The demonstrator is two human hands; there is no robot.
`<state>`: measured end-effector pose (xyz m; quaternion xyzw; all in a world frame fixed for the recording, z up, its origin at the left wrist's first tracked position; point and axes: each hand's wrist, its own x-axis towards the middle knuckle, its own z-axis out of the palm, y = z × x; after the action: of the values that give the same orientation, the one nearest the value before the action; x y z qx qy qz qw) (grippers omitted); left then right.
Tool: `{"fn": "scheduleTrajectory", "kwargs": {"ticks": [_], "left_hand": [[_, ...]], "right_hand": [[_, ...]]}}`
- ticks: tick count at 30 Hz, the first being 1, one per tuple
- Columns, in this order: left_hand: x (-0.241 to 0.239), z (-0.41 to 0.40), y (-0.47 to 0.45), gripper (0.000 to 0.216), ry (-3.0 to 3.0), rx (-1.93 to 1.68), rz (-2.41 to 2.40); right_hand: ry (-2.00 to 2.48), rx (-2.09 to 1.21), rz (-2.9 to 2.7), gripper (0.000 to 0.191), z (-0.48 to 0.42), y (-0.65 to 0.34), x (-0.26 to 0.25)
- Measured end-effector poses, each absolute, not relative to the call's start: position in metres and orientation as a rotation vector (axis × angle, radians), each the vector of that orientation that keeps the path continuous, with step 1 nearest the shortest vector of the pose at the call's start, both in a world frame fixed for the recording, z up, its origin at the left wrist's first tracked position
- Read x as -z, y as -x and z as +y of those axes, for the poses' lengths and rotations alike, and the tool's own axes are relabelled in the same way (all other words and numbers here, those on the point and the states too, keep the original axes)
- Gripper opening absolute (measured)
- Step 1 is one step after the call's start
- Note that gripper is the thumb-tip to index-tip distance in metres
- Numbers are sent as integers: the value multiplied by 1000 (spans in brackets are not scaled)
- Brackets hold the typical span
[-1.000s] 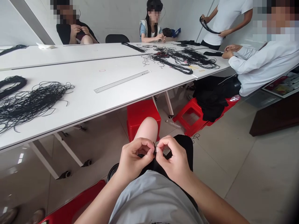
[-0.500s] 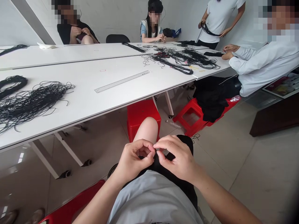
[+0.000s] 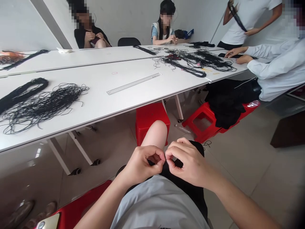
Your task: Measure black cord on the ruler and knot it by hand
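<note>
My left hand (image 3: 146, 160) and my right hand (image 3: 186, 160) meet over my lap, each with thumb and forefinger pinched together. The fingertips of both hands almost touch. Whatever is pinched there is too small to make out against my dark clothing. On the white table (image 3: 95, 108) in front of me, a tangle of black cords (image 3: 47, 103) lies to the left beside a looped bundle of black cord (image 3: 26, 90). A clear ruler (image 3: 134, 83) rests slantwise near the table's middle.
More black cords (image 3: 207, 60) are heaped at the table's right part. Red stools (image 3: 152, 119) stand under and beside the table. A co-worker in white sleeves (image 3: 276, 60) handles black cord at right; other people are across the table. A phone (image 3: 49, 221) lies at lower left.
The view has turned slightly left. My pinched hands stay together, with the right fingers closed more tightly. The standing person has raised a black bundle, and the white-sleeved co-worker's hands have shifted over the table.
</note>
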<state>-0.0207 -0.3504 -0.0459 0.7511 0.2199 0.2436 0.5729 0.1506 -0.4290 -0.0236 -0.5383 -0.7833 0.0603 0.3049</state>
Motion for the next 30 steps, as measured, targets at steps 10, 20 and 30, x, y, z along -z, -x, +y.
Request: {"fn": "scheduleTrajectory", "kwargs": {"ticks": [10, 20, 30], "left_hand": [[49, -350, 31, 8, -1739, -581, 532], [54, -357, 26, 2, -1520, -843, 559], [43, -361, 25, 14, -1261, -787, 661]], "right_hand": [[1410, -504, -1874, 19, -426, -139, 34], [1399, -648, -1368, 10, -423, -116, 49], [1389, -233, -1525, 11, -425, -118, 37]]}}
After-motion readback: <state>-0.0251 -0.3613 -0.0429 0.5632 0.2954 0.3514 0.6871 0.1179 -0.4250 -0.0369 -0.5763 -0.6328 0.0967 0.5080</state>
